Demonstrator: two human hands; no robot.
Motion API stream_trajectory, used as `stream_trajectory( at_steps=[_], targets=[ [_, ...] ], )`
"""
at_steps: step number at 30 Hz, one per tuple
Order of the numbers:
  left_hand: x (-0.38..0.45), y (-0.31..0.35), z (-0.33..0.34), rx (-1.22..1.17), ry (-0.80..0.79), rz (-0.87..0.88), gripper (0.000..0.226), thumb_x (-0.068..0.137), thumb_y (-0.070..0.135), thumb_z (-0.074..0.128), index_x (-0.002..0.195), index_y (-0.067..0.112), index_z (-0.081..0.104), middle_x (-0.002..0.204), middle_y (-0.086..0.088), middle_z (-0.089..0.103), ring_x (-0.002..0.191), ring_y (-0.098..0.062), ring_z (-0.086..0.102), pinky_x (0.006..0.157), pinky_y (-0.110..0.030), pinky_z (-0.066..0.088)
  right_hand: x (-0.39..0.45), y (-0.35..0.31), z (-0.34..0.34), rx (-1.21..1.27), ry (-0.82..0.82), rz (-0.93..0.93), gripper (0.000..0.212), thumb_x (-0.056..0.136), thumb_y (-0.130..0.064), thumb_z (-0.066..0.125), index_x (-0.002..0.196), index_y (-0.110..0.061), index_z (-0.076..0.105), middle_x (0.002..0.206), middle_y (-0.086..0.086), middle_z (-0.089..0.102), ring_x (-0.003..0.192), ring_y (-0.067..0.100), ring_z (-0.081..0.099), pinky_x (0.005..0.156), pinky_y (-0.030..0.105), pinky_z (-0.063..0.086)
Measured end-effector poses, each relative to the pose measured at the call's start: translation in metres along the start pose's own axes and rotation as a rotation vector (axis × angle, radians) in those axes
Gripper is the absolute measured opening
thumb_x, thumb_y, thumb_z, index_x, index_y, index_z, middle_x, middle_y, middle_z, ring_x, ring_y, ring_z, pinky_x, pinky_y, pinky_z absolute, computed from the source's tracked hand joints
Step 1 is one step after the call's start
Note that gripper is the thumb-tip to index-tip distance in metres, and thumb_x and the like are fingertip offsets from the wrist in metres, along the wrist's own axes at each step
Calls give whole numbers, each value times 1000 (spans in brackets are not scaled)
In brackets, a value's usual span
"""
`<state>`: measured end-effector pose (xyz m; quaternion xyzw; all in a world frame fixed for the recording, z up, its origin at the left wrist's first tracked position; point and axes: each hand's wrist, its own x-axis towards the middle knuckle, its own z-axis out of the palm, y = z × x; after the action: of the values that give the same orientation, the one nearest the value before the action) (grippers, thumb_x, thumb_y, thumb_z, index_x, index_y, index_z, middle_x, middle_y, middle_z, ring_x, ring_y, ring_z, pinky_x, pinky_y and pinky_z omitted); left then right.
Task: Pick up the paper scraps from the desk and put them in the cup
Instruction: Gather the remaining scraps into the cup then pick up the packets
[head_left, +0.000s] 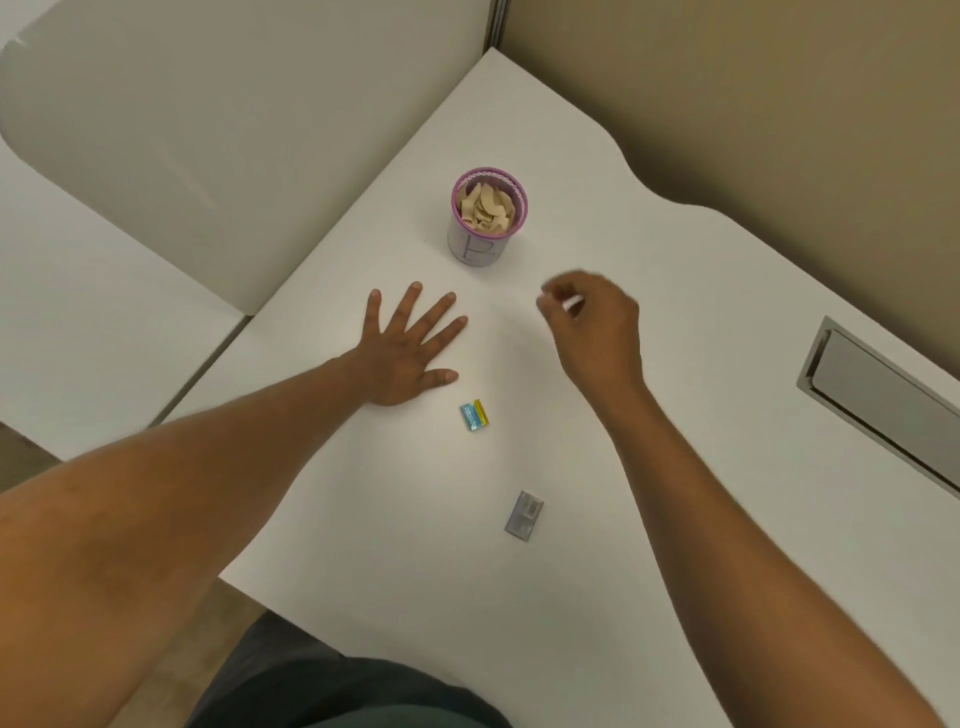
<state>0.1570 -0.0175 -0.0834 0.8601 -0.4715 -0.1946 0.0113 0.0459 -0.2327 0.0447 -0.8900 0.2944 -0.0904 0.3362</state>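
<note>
A purple-rimmed mesh cup (475, 249) stands upright on the white desk (675, 415), holding several beige paper scraps (488, 207). My left hand (410, 348) lies flat on the desk, fingers spread, below and left of the cup. My right hand (597, 322) hovers to the lower right of the cup, blurred, with fingers curled; whether anything is pinched between them I cannot tell. No loose paper scrap shows on the desk.
A small blue and yellow box (476, 414) lies near my left thumb. A grey transparent sharpener-like piece (524, 515) lies closer to me. A metal cable hatch (878, 400) is set in the desk at right. Partition walls stand behind.
</note>
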Motion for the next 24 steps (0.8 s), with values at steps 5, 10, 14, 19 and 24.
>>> stream_trajectory(
  at_steps=[5, 10, 14, 19, 24],
  targets=[
    [0, -2, -2, 40, -41, 11, 92, 86, 82, -3, 167, 37, -7, 177, 2, -16, 163, -36, -15, 122, -74, -6, -136, 53, 7, -106, -301, 344, 33, 81, -48, 78, 108, -31, 68, 104, -8, 63, 86, 10, 62, 78, 28, 50],
    [-5, 4, -7, -53, -31, -2, 114, 71, 89, -22, 168, 35, 4, 177, 0, -12, 164, -26, -14, 124, -70, -15, -195, 57, 39, -208, -376, 428, 60, 81, -50, 76, 132, -31, 49, 123, -6, 46, 105, 17, 62, 85, 36, 57],
    [-11, 12, -18, -80, -34, -32, 91, 92, 82, 2, 168, 33, 10, 179, 0, -5, 165, -29, -9, 127, -69, -8, -199, 53, 49, -162, -284, 355, 41, 90, -24, 72, 129, -24, 57, 123, -3, 46, 108, 19, 61, 90, 32, 55],
    [-44, 51, -18, -155, 228, 119, 65, 97, 62, 51, 149, 25, 56, 158, -8, 48, 143, -34, 47, 110, -52, 38, -184, 53, 43, -128, -227, 283, 32, 91, -13, 67, 122, -22, 63, 122, -3, 52, 106, 17, 61, 89, 26, 52],
    [-45, 80, -11, -224, 25, 137, 47, 102, 41, 64, 146, 22, 61, 147, -3, 54, 131, -26, 51, 105, -36, 44, -177, 54, 40, -26, -181, 303, 40, 93, -14, 68, 132, -21, 61, 129, -3, 57, 114, 13, 59, 95, 15, 40]
  ],
)
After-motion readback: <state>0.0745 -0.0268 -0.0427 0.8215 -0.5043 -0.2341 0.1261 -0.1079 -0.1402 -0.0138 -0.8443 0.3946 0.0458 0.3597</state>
